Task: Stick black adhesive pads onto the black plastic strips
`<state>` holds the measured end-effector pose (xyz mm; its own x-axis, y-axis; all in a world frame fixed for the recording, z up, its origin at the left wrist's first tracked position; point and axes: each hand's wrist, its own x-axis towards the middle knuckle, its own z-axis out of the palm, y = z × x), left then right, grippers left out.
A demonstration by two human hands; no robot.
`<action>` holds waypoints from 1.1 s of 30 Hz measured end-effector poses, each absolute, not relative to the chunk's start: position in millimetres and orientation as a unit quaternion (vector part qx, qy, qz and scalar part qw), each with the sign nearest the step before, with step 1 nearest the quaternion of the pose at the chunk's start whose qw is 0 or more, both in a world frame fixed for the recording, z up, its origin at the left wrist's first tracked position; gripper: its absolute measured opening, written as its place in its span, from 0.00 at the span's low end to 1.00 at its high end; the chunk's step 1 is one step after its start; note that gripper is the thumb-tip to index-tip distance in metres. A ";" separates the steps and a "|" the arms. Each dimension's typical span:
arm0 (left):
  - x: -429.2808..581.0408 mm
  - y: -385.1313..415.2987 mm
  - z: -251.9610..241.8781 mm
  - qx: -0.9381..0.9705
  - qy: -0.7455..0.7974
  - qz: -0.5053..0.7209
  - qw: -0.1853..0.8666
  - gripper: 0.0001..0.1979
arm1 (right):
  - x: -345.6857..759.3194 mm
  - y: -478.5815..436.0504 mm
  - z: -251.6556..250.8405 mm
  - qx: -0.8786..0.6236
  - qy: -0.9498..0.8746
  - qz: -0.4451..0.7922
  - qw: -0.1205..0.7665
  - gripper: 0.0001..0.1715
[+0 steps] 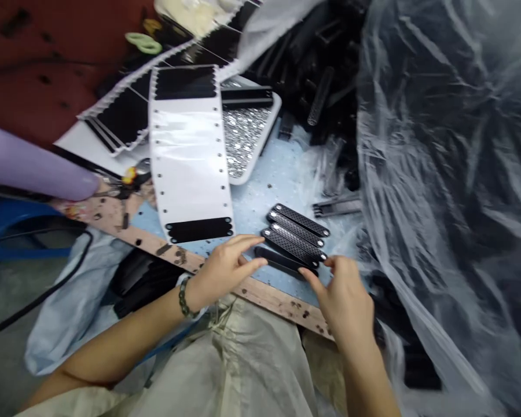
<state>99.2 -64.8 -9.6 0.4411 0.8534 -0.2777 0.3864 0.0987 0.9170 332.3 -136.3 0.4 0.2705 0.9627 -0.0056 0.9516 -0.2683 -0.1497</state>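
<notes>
Head: black strip [281, 260] against right grip [347, 294]

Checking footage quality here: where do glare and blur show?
Head view: glare washes across the white sheet, and shiny metal pieces glint; head view: the clear plastic sheeting catches pale highlights; head view: the purple cylinder looks soft, while the patterned black strips read more clearly.

Both hands [226, 266] at black patterned strips [296, 238], blue worktop [254, 205], white dot-edged sheet [189, 156], tray [276, 108] of silvery pieces [243, 136]
</notes>
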 end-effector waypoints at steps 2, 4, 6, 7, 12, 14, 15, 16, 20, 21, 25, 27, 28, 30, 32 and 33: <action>68.5 -67.7 -3.6 0.682 0.540 0.249 0.427 0.17 | 328.2 -134.4 1.2 -0.774 -0.626 0.011 0.098 0.22; 32.0 -68.6 -4.5 0.680 0.633 0.272 0.249 0.20 | 317.5 -127.5 1.9 -0.722 -0.667 0.024 0.183 0.16; 0.6 -67.6 -11.8 0.665 0.696 0.237 0.133 0.26 | 298.4 -115.7 3.4 -0.645 -0.714 0.071 0.261 0.09; -10.2 -66.6 -16.6 0.665 0.705 0.217 0.117 0.26 | 286.0 -108.3 4.2 -0.607 -0.735 0.097 0.286 0.06; -12.8 -63.3 -24.1 0.612 0.681 0.264 0.303 0.09 | 217.1 -66.3 4.4 -0.451 -0.817 0.182 0.310 0.10; -5.2 -63.2 -17.2 0.556 0.648 0.311 0.418 0.10 | 197.3 -52.5 1.5 -0.398 -0.847 0.183 0.301 0.13; -2.7 -63.0 -13.4 0.532 0.628 0.330 0.462 0.10 | 190.3 -47.1 -0.3 -0.379 -0.858 0.178 0.298 0.14; -1.2 -62.6 -10.0 0.513 0.612 0.346 0.493 0.11 | 185.4 -42.7 -2.2 -0.366 -0.865 0.171 0.298 0.15; -0.8 -58.6 -3.8 0.501 0.570 0.369 0.537 0.08 | 180.2 -34.3 -7.5 -0.365 -0.864 0.153 0.310 0.15; -0.8 -57.3 -3.5 0.511 0.564 0.368 0.534 0.08 | 181.2 -33.6 -7.7 -0.370 -0.862 0.149 0.314 0.14; 1.9 -52.7 -2.5 0.563 0.564 0.355 0.489 0.07 | 187.1 -31.7 -3.9 -0.362 -0.859 0.130 0.338 0.11; 3.9 -51.1 -2.2 0.583 0.554 0.351 0.480 0.08 | 189.6 -30.4 -0.7 -0.355 -0.859 0.133 0.346 0.10; 4.9 -50.6 -2.4 0.588 0.547 0.352 0.480 0.08 | 190.6 -29.6 0.6 -0.352 -0.858 0.140 0.347 0.10; 7.1 -50.0 -3.0 0.592 0.538 0.358 0.482 0.08 | 192.1 -28.4 1.9 -0.349 -0.857 0.158 0.345 0.11; 9.7 -49.4 -4.3 0.589 0.533 0.367 0.484 0.09 | 193.5 -27.3 1.1 -0.345 -0.854 0.176 0.348 0.11; 10.9 -48.9 -5.4 0.582 0.535 0.371 0.487 0.09 | 194.7 -26.6 0.1 -0.348 -0.847 0.184 0.357 0.12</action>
